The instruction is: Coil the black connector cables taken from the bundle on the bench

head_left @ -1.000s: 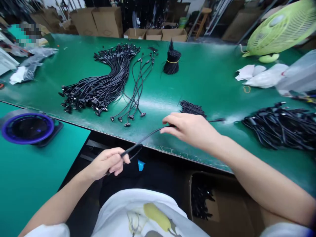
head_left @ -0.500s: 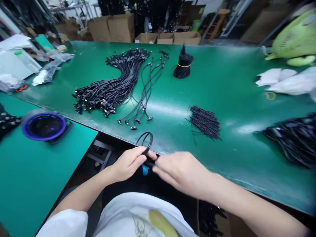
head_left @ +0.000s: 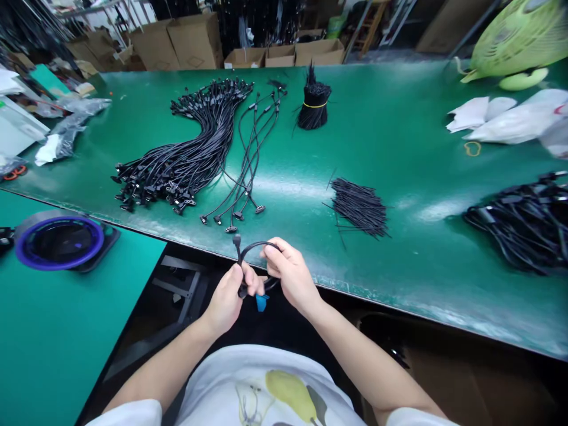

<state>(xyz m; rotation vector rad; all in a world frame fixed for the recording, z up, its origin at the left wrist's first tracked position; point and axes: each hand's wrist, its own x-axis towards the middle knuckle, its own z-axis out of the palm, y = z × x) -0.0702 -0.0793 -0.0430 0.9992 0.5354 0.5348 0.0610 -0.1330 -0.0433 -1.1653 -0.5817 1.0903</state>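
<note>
A short black cable is bent into a loop between my hands, just off the table's front edge. My left hand pinches it near one end, and a dark connector sticks up above the thumb. On the loop's other side, my right hand has thumb and fingers closed on the cable. Several loose black cables with connectors lie on the green table beyond my hands. Left of them spreads a large bundle of the same cables. To the right is a pile of thin black ties.
A banded bundle of black ties stands farther back. More black cables lie at the right, near white plastic bags and a green fan. A purple-rimmed round dish sits on the left table. Cardboard boxes stand behind.
My right hand has moved up and now grips the far side of the loop. The cable loop has opened wider, and its connector now shows above my left hand. The view has shifted slightly.
</note>
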